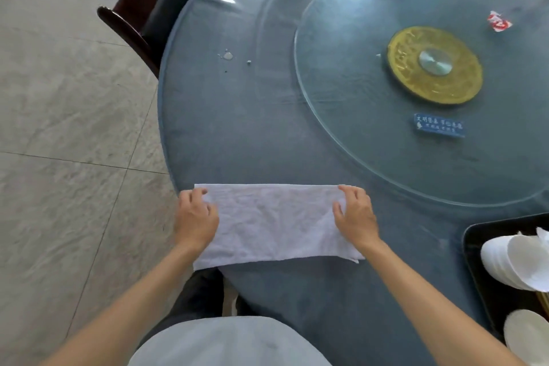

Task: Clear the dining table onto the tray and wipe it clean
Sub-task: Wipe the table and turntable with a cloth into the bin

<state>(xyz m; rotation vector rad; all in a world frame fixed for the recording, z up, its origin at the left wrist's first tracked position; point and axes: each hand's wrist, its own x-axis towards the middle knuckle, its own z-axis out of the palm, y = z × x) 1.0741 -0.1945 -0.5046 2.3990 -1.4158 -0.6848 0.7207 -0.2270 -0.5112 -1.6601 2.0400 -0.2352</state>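
Note:
A white cloth (273, 221) lies spread flat in a long rectangle on the near edge of the round blue table (237, 128). My left hand (194, 217) rests on the cloth's left end, fingers bent over its edge. My right hand (356, 215) presses on the right end with fingers spread. A black tray (475, 249) at the lower right holds stacked white bowls (514, 261) and a white plate (525, 339). A few spilled drops (228, 55) sit on the table's far left part.
A glass turntable (341, 116) with a gold hub (433, 64) fills the table's middle; a blue sign (439, 125) and a red-and-white wrapper (498, 21) lie on it. A dark wooden chair (148, 12) stands at the table's far left. Grey tiled floor lies to the left.

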